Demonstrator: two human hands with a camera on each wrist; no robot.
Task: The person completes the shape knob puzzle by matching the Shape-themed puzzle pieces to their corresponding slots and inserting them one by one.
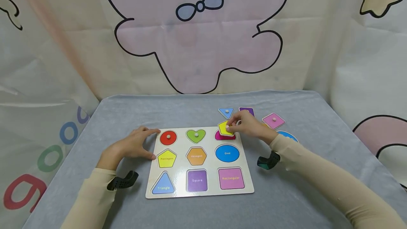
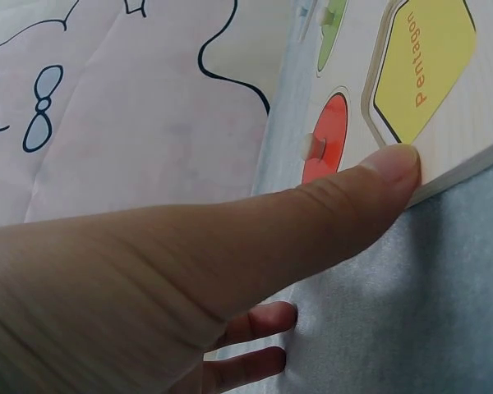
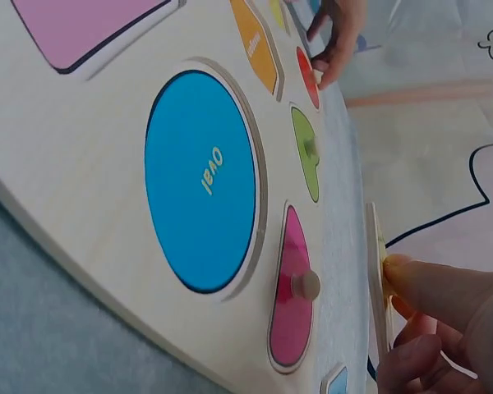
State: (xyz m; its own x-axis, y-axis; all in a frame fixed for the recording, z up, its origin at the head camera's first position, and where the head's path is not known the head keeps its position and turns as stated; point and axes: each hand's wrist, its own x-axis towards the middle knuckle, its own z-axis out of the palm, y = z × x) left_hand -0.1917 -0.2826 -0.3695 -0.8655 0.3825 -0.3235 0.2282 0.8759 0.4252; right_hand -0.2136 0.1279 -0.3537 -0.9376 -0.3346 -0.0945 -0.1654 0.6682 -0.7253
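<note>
A white wooden shape puzzle board [image 1: 181,144] lies on the table, with a red circle piece [image 1: 164,139], a green heart piece [image 1: 190,135] and a magenta knobbed piece [image 3: 290,336] in its top row. My right hand [image 1: 249,124] pinches a yellow pentagon piece [image 1: 223,130], tilted above the magenta piece. In the right wrist view that piece is seen edge-on, off the board. The left hand [image 1: 135,145] rests at the board's left side, fingers extended. Its thumb [image 2: 370,182] touches the edge near the printed yellow pentagon slot [image 2: 427,61], and a fingertip reaches the top-left corner.
Loose pieces lie beyond the board: a blue triangle [image 1: 225,113], a purple piece [image 1: 249,110], a pink piece [image 1: 273,120] and a blue piece [image 1: 288,136] partly behind the right forearm. Several slots, including the oval [image 1: 227,158], show printed names. A cartoon curtain [image 1: 190,45] hangs behind.
</note>
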